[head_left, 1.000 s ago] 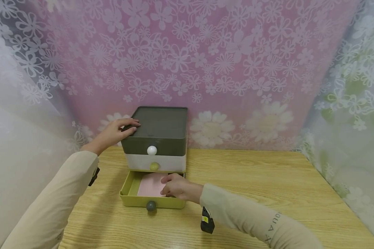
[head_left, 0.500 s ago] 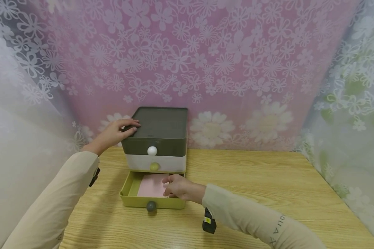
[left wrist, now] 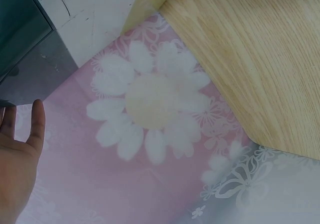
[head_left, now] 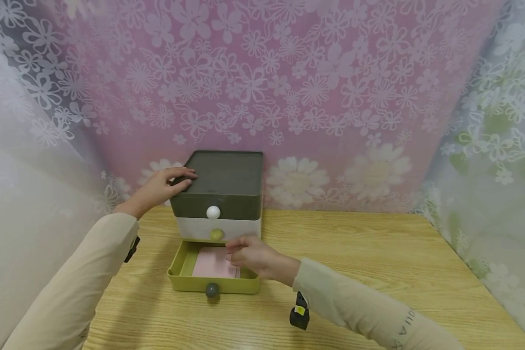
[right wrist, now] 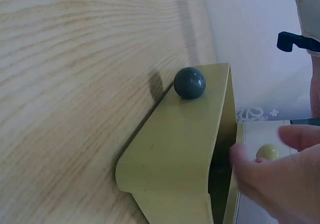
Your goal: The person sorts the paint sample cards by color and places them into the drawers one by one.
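A small drawer chest stands on the table, with a dark grey top unit (head_left: 227,170), a white middle drawer (head_left: 240,229) and a yellow-green bottom drawer (head_left: 188,283) pulled out. Inside the bottom drawer lies a flat pink sheet or pad (head_left: 212,262); its thickness is hard to tell. My left hand (head_left: 159,187) rests on the left edge of the grey top. Over the right part of the pulled-out drawer hovers my right hand (head_left: 260,257), fingers loosely bent and nothing seen between them. In the right wrist view the drawer's front wall hides the pink piece.
The white knob (head_left: 213,212), yellow-green knob (head_left: 217,234) and dark grey knob (head_left: 212,290) stick out from the drawer fronts. Wooden tabletop (head_left: 354,272) extends to the right. A pink flowered curtain (head_left: 297,97) hangs close behind the chest.
My right hand has risen off the pink piece and shifted slightly right. The pink piece now lies lower in the drawer, with more of it showing. My left hand stays in place.
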Demonstrator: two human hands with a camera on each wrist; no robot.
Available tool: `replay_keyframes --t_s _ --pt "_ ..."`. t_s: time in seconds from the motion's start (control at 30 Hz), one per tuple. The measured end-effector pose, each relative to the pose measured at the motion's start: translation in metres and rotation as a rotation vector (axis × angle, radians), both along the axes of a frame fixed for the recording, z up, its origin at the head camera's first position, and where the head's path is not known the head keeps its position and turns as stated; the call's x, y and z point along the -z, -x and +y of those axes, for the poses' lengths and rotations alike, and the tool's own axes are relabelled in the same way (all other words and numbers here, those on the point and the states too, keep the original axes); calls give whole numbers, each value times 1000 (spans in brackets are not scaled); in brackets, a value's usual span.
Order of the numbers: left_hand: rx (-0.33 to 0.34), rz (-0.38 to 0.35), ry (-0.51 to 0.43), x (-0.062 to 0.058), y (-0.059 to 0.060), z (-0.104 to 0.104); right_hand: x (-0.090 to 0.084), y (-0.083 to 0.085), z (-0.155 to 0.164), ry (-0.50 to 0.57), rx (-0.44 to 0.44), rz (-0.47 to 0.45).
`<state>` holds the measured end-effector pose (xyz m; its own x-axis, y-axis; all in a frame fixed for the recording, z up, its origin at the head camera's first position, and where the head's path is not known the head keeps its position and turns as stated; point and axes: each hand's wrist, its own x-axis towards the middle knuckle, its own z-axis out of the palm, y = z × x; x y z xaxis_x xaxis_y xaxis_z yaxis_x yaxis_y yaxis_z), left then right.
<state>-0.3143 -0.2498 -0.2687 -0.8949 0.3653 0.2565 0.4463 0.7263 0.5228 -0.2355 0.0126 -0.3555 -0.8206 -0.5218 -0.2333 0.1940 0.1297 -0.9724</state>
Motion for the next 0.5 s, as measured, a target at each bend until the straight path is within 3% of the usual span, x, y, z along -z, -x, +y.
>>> replay_keyframes --t_s 0.23,0.5 --pt "-1 17 -5 -1 -1 0 6 -15 -3 159 -68 -88" --pt "-1 15 -9 -1 -1 1 26 -35 -10 254 -165 -289"
